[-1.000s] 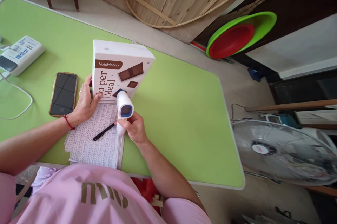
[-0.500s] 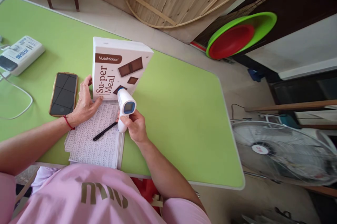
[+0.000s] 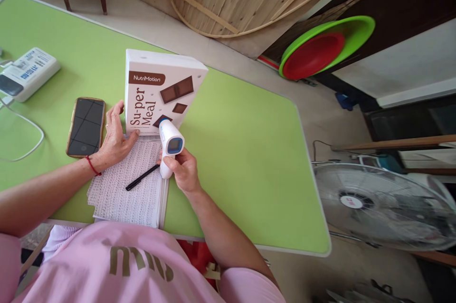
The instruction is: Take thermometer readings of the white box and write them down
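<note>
A white infrared thermometer [image 3: 171,137] with a blue-edged screen is wrapped in my right hand [image 3: 185,170], its screen facing me and its far end pointing at the box. The white and brown food box [image 3: 153,96] stands upright, printed "NutriMotion Su-per Meal". My left hand [image 3: 116,139] grips its lower left corner, the thumb on the front and the fingers along the side. Below the box lies a notebook [image 3: 124,205] covered in handwriting. On its page rests a black pen [image 3: 141,178], its upper end close to the thermometer's handle.
A smartphone [image 3: 85,127] in a tan case lies left of my left hand. Farther left on the green table [image 3: 249,165] is a white power bank [image 3: 33,72] with a cable. A standing fan [image 3: 374,203] is beyond the table's right edge.
</note>
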### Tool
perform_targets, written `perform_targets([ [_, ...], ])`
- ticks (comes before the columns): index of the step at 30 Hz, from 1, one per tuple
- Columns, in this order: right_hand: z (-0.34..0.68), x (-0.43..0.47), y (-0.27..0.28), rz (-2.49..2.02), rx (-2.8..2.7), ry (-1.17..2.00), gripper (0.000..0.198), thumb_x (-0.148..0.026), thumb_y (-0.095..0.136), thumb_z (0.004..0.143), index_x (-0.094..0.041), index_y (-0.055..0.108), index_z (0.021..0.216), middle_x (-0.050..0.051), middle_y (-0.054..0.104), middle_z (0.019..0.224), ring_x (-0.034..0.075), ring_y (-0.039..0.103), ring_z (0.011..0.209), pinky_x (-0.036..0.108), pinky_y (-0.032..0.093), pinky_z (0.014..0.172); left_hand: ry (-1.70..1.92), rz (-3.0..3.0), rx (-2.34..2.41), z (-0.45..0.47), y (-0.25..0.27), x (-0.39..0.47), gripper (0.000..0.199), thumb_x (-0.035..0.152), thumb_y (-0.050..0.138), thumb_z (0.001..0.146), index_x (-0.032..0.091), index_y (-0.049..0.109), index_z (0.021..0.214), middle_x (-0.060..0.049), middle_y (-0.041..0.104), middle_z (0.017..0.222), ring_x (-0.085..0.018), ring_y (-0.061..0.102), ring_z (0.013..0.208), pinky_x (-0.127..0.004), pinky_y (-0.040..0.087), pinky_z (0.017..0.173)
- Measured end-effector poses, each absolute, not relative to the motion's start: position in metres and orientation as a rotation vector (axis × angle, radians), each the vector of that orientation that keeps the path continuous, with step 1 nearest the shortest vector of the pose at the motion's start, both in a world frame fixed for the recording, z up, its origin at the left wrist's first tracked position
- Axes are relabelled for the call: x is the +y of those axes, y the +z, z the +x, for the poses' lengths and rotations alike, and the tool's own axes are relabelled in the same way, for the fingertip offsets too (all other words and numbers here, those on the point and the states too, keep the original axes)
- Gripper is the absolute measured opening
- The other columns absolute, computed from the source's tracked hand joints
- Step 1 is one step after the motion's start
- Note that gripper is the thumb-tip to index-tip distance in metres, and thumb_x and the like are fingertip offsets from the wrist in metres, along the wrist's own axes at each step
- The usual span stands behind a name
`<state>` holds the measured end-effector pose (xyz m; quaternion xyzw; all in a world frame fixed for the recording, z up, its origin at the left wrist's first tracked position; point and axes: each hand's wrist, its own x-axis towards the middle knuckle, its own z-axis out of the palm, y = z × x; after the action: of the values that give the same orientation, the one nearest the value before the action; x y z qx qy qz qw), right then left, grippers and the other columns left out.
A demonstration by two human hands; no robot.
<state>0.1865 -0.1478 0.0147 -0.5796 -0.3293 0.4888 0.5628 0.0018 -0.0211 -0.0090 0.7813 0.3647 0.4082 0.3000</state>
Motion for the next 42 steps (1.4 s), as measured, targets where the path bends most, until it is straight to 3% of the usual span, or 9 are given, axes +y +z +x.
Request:
perform_targets([
  [23,0.187,-0.148,0.017,-1.357,-0.813,1.128,0.026,-0.043,0.08,0.066,-0.024,0.069,0.08,-0.002,0.068,0.067,0.017,0.063,0.061,0.031,0.053,0.056,1.065,2.091,0.95,0.0,-0.008,-0.02,0.079,0.034,0.063,0.094,0.027,0.021,0.16,-0.018,0.037,0.158,-0.037,0.037,0.146,-0.065,0.037,0.12],
  [27,0.205,-0.15,0.015,-1.444,-0.963,0.89,0.026,-0.039,0.076,0.068,-0.024,0.07,0.088,0.0,0.071,0.076,0.018,0.062,0.065,0.033,0.053,0.059,1.059,2.119,0.958,0.0,-0.009,-0.02,0.078,0.035,0.062,0.095,0.026,0.02,0.16,-0.019,0.036,0.158,-0.037,0.036,0.146,-0.064,0.036,0.121],
  [31,0.241,-0.152,0.015,-1.533,-1.335,0.52,0.043,-0.031,0.076,0.065,-0.025,0.069,0.107,0.006,0.075,0.098,0.026,0.069,0.087,0.042,0.059,0.077,1.112,2.108,0.992,0.002,-0.013,-0.018,0.079,0.041,0.066,0.093,0.025,0.024,0.158,-0.019,0.04,0.153,-0.037,0.038,0.141,-0.065,0.035,0.121],
  [34,0.266,-0.154,0.02,-1.69,-1.637,0.329,0.048,-0.024,0.074,0.066,-0.024,0.068,0.114,0.01,0.075,0.108,0.031,0.069,0.1,0.05,0.057,0.09,1.145,2.076,1.014,0.003,-0.018,-0.016,0.076,0.043,0.071,0.09,0.025,0.032,0.153,-0.017,0.047,0.14,-0.034,0.046,0.128,-0.06,0.045,0.111],
  [37,0.28,-0.157,0.025,-1.901,-1.803,0.13,0.048,-0.019,0.07,0.07,-0.021,0.067,0.117,0.013,0.075,0.11,0.034,0.067,0.105,0.055,0.051,0.098,1.244,2.004,1.048,0.002,-0.021,-0.013,0.063,0.038,0.077,0.086,0.025,0.044,0.138,-0.01,0.051,0.121,-0.025,0.052,0.105,-0.045,0.054,0.091],
  [42,0.29,-0.159,0.024,-2.264,-1.779,-0.077,0.045,-0.019,0.065,0.077,-0.013,0.067,0.121,0.018,0.074,0.105,0.035,0.066,0.098,0.055,0.047,0.096,1.426,1.889,0.994,0.001,-0.008,-0.02,0.032,0.027,0.074,0.085,0.026,0.048,0.104,0.001,0.046,0.091,-0.013,0.046,0.076,-0.03,0.045,0.069],
])
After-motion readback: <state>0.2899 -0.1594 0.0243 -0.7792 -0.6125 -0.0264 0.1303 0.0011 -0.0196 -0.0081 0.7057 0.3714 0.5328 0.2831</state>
